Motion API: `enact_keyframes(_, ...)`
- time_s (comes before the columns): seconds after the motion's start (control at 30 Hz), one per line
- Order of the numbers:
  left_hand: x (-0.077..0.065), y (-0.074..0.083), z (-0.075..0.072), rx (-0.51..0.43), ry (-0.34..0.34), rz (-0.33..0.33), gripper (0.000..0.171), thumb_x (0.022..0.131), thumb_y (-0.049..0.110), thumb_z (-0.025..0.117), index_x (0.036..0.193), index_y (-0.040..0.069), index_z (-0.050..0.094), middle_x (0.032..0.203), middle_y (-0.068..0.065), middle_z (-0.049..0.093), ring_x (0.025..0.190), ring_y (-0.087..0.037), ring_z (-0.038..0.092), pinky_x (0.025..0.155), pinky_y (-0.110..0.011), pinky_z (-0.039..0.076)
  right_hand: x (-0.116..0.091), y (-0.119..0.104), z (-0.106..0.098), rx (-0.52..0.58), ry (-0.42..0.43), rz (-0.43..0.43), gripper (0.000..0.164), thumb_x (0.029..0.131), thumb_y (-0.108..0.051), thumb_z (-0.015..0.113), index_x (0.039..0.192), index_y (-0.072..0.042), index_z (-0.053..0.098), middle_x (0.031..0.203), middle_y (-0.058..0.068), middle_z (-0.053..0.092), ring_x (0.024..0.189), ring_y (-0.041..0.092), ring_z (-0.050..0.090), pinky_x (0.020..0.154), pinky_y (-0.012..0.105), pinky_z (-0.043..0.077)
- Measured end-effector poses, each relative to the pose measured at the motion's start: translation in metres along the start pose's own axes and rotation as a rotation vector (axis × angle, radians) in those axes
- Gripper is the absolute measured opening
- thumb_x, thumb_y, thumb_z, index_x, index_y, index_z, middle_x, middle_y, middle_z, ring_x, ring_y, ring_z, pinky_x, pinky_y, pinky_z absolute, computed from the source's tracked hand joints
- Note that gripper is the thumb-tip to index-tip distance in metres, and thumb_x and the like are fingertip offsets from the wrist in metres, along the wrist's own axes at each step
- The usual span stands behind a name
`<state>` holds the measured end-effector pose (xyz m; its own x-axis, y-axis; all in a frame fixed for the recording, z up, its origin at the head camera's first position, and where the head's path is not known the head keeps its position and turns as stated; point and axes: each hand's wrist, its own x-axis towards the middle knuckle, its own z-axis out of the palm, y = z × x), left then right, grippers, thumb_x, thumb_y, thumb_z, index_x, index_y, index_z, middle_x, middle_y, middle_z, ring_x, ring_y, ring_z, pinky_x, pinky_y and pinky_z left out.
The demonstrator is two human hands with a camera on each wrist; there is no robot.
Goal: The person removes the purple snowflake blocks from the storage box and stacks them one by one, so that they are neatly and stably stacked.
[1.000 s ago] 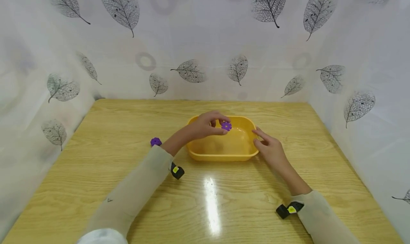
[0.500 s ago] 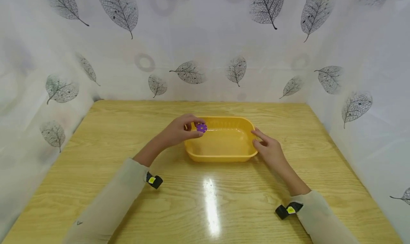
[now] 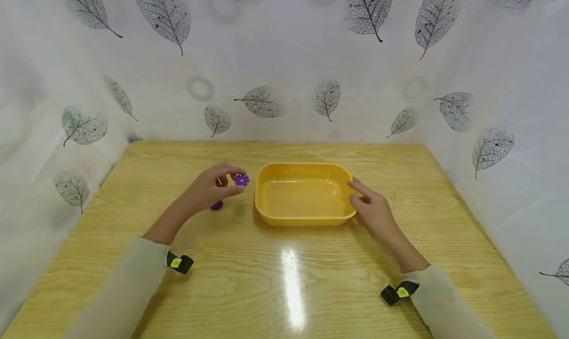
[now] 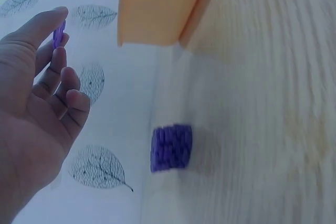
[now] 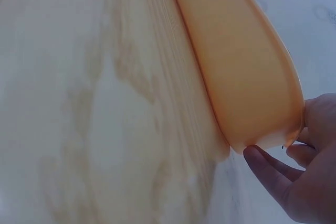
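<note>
Between thumb and fingertips my left hand pinches a thin purple flower-shaped disc, left of the yellow plastic basin. Below that hand, a short stack of purple discs rests on the table, standing on its own in the left wrist view; the hand partly covers the stack in the head view. My right hand holds the basin's right end, its thumb against the outer wall and fingers at the rim. The basin's inside shows no discs.
A wood-grain table carries everything. White curtain with leaf prints stands along the back and both sides. Each wrist wears a black strap with a small camera, such as the left camera.
My left hand has moved left with the purple disc, from over the basin to above the stack. The right hand and basin have stayed in place.
</note>
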<state>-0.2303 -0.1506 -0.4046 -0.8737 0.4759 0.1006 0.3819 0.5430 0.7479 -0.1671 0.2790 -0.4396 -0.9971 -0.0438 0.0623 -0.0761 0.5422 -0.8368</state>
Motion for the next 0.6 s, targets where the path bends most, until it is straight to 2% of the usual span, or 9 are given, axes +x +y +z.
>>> enact_keyframes(0.23, -0.021, -0.02, -0.012, 0.059, 0.027, -0.059, 0.039, 0.095, 0.038, 0.071, 0.129, 0.021, 0.065, 0.113, -0.002, 0.06, 0.087, -0.021, 0.05, 0.07, -0.033, 0.047, 0.001, 0.001, 0.001, 0.008, 0.006, -0.022, 0.045, 0.103, -0.026, 0.058, 0.146, -0.014, 0.055, 0.16, -0.004, 0.037, 0.102, 0.03, 0.065, 0.07, 0.015, 0.052)
enact_keyframes(0.47, -0.04, -0.035, -0.023, 0.09, 0.049, -0.102, 0.042, 0.096, 0.036, 0.069, 0.132, 0.014, 0.064, 0.113, -0.006, 0.059, 0.087, -0.021, 0.049, 0.071, -0.031, 0.045, 0.001, 0.001, 0.001, -0.006, 0.026, -0.026, 0.044, 0.103, -0.023, 0.058, 0.145, -0.012, 0.056, 0.158, -0.004, 0.041, 0.098, 0.028, 0.066, 0.065, 0.018, 0.05)
enact_keyframes(0.6, -0.046, -0.047, -0.025, 0.131, 0.021, -0.126, 0.044, 0.097, 0.035, 0.068, 0.134, 0.012, 0.063, 0.114, -0.007, 0.059, 0.087, -0.021, 0.05, 0.071, -0.032, 0.045, 0.002, 0.003, 0.001, -0.005, 0.025, -0.023, 0.044, 0.103, -0.023, 0.058, 0.145, -0.012, 0.056, 0.158, -0.004, 0.041, 0.094, 0.028, 0.065, 0.063, 0.018, 0.049)
